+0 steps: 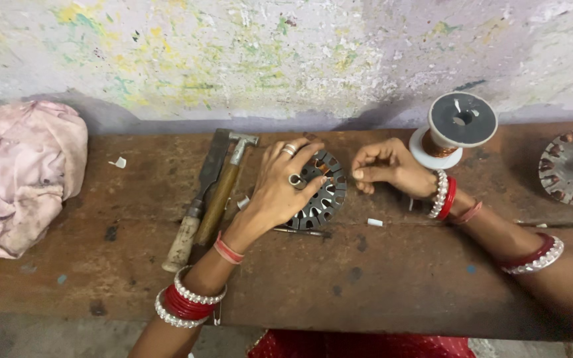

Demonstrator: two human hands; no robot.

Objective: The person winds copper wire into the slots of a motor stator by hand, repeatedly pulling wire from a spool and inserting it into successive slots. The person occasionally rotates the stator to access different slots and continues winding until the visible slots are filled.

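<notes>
Stator core [326,195] flat on bench [399,278] — under left hand [280,189], right hand [382,166] just beside

One head-worn camera looked steeply down from above the near edge of a wooden bench [379,278], facing the far wall [286,59]. It sat close, so the bench ran wider than the frame, from a pink cloth [21,172] at far left to a slotted metal disc [572,166] cut off at right. The left hand [280,189] and right hand [382,169] lay near the centre. No second view existed to share anything.
</notes>
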